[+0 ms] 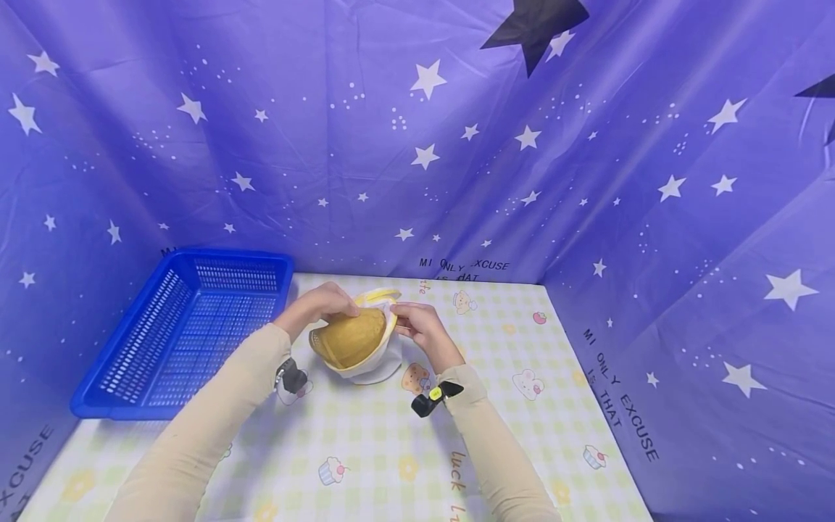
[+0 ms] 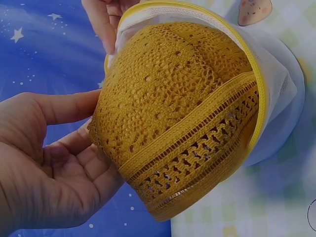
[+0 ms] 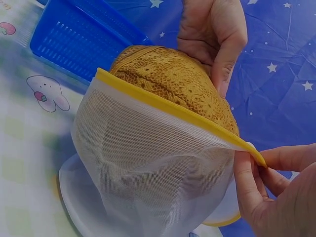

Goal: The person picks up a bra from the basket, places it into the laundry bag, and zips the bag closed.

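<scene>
A mustard-yellow lace bra (image 1: 352, 338) with a moulded cup and an openwork band (image 2: 197, 153) sits partly inside a white mesh laundry bag (image 1: 386, 362). Yellow trim (image 3: 168, 106) edges the bag's open mouth. My left hand (image 1: 324, 301) grips the bra at its outer end, thumb and fingers on opposite sides, as the left wrist view shows. With my right hand (image 1: 422, 326) I pinch the trimmed rim between thumb and fingers (image 3: 249, 185). Through the mesh (image 3: 143, 153), the covered part of the bra shows as a darker shape.
To the left stands a blue plastic basket (image 1: 189, 415) with perforated walls, close beside my left forearm. The table (image 1: 365, 428) has a green-and-white checked cover with cartoon prints. Purple star-patterned curtains (image 1: 365, 145) hang behind it and along both sides.
</scene>
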`<action>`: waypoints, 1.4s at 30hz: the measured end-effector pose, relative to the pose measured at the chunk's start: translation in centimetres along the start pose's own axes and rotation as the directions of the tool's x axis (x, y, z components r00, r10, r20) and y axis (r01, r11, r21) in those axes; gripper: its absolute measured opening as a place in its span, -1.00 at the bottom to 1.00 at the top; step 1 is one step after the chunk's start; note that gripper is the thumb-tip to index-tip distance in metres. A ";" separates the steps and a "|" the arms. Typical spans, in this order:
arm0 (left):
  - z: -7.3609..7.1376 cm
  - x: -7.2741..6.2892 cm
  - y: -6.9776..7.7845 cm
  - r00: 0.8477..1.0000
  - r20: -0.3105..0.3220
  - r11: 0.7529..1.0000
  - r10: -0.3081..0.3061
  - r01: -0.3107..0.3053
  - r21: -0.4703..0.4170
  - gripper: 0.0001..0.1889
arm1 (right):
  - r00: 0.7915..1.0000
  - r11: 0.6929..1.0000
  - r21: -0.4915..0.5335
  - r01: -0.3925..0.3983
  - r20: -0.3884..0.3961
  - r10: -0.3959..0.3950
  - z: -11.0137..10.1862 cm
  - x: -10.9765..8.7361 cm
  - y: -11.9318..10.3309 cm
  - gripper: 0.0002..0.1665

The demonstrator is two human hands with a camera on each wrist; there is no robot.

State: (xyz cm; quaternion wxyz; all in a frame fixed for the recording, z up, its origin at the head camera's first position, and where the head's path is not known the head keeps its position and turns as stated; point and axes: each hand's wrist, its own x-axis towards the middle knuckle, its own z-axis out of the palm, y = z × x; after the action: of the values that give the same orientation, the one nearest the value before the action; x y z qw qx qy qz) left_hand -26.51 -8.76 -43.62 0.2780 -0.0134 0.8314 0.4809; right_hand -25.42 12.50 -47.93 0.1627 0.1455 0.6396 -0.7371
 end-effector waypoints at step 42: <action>1.3 0.2 0.8 0.978 -0.173 0.976 -0.116 0.080 -0.203 -0.58 | 1.000 1.000 0.008 -0.006 -0.017 0.006 0.4 -0.3 0.2 -0.62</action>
State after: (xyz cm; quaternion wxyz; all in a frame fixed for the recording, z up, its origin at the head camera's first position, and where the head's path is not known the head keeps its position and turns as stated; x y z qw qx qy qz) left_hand -26.36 -7.25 -43.62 0.2208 -0.1262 0.8007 0.5424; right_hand -25.12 12.15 -47.91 0.1587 0.1544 0.6378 -0.7377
